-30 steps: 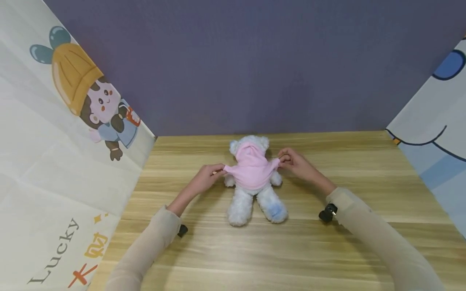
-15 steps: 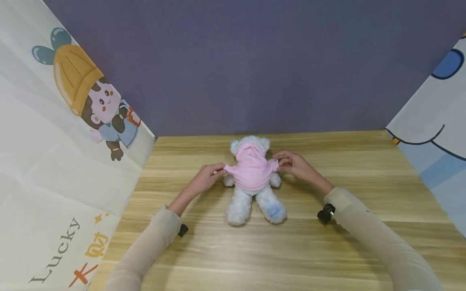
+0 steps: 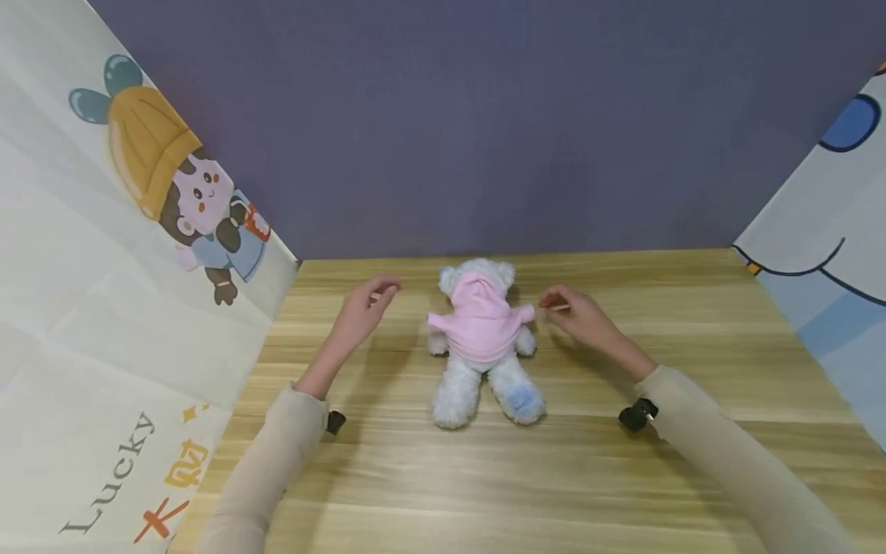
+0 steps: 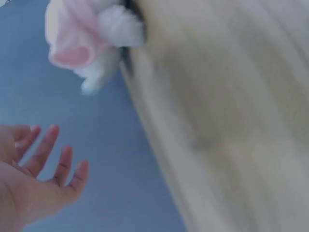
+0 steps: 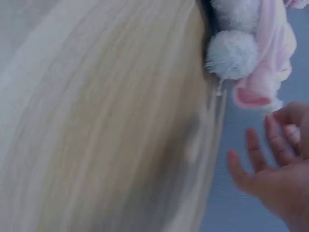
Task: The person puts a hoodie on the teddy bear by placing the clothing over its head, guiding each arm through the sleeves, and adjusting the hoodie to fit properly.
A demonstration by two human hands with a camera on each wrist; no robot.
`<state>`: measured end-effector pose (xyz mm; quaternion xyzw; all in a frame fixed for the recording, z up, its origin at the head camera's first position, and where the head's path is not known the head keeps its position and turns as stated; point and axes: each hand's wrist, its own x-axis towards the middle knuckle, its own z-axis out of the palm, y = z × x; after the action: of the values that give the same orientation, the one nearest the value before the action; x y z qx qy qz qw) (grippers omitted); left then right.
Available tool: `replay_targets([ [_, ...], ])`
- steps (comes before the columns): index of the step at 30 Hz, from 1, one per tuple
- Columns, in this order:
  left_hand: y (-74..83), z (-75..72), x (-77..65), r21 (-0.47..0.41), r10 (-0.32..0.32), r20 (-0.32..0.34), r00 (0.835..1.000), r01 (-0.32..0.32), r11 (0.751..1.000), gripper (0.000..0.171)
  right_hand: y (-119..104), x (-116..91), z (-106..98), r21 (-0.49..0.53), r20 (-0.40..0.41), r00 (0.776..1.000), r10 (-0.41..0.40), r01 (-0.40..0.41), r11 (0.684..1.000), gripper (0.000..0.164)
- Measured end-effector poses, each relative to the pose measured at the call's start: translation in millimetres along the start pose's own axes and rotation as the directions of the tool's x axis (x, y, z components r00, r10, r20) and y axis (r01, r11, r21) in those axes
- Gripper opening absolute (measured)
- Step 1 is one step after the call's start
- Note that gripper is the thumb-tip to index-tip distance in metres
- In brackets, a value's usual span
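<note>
A fluffy white teddy bear (image 3: 454, 392) with a bluish patch on one leg lies on the wooden table, its legs toward the near edge. A pink hooded top (image 3: 481, 327) covers its torso, and the hood is drawn over much of its head. Both sleeves stick out sideways; the bear's paws show below them. To the left of the bear, my left hand (image 3: 363, 312) is held away from it, fingers loosely bent and holding nothing. My right hand (image 3: 577, 314) is just off the right sleeve, its relaxed fingers holding nothing. In the right wrist view the sleeve opening (image 5: 253, 99) faces my fingertips.
The wooden table (image 3: 623, 477) spreads around the bear. A plain grey-blue wall (image 3: 519, 138) rises behind it. White panels with printed cartoon figures (image 3: 201, 192) stand on both sides. Small black devices (image 3: 638, 415) are strapped at my wrists.
Both hands have let go of the pink sleeves. The left hand has moved up and left, well clear of the bear; the right has drawn back slightly to the right. The bear has stayed put.
</note>
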<state>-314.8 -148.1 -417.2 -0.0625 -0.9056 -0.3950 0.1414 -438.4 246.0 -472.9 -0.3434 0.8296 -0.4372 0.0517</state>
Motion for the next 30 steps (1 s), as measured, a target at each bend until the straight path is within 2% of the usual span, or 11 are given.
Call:
replay_targets([
  [3, 11.6, -3.0, -0.1, 0.014, 0.044, 0.026, 0.999, -0.045, 0.999, 0.029, -1.9, -7.0, -3.5, 0.06, 0.091, 0.994, 0.064, -0.07, 0.996, 0.029],
  [5, 18.2, 3.7, -1.2, 0.018, 0.079, 0.049, 0.996, -0.08, 0.997, 0.027, -1.9, -8.6, -1.6, 0.185, 0.19, 0.975, 0.113, -0.149, 0.971, 0.037],
  [9, 29.4, 29.7, -4.9, -0.009, 0.178, 0.116, 0.977, -0.178, 0.984, 0.02, -0.3, -5.6, 8.9, 0.437, 0.341, 0.927, 0.155, -0.302, 0.847, 0.051],
  [12, 37.3, 51.6, -8.0, -0.031, 0.211, 0.224, 0.951, -0.21, 0.977, 0.022, -2.0, -0.7, 17.7, 0.531, 0.387, 0.91, 0.147, -0.351, 0.771, 0.054],
  [18, 45.8, 82.1, -8.5, 0.004, 0.066, 0.367, 0.928, -0.073, 0.997, 0.045, -11.5, 6.7, 29.6, 0.694, 0.373, 0.923, 0.096, -0.346, 0.632, 0.061],
  [21, 47.4, 85.5, -6.9, -0.155, -0.044, 0.348, 0.936, 0.104, 0.982, 0.046, -20.0, 8.8, 30.4, 0.795, 0.319, 0.945, 0.07, -0.307, 0.523, 0.065],
  [22, 48.1, 85.3, -6.3, -0.26, -0.077, 0.348, 0.934, 0.175, 0.95, 0.045, -23.7, 9.6, 29.8, 0.817, 0.291, 0.954, 0.069, -0.285, 0.502, 0.063],
  [24, 49.2, 84.9, -4.2, -0.491, -0.12, 0.364, 0.924, 0.3, 0.818, 0.044, -31.2, 11.9, 27.5, 0.827, 0.233, 0.971, 0.057, -0.229, 0.514, 0.056],
  [27, 49.9, 87.1, -1.7, -0.702, -0.144, 0.436, 0.889, 0.436, 0.563, 0.053, -43.8, 17.8, 24.0, 0.73, 0.139, 0.99, 0.031, -0.123, 0.672, 0.039],
  [28, 49.8, 89.4, -0.7, -0.73, -0.126, 0.464, 0.877, 0.459, 0.506, 0.059, -48.1, 19.8, 23.3, 0.681, 0.119, 0.993, 0.009, -0.088, 0.727, 0.037],
  [30, 48.2, 96.5, 1.9, -0.75, -0.091, 0.51, 0.856, 0.494, 0.44, 0.066, -56.9, 23.5, 22.3, 0.565, 0.102, 0.994, -0.047, -0.019, 0.825, 0.033],
])
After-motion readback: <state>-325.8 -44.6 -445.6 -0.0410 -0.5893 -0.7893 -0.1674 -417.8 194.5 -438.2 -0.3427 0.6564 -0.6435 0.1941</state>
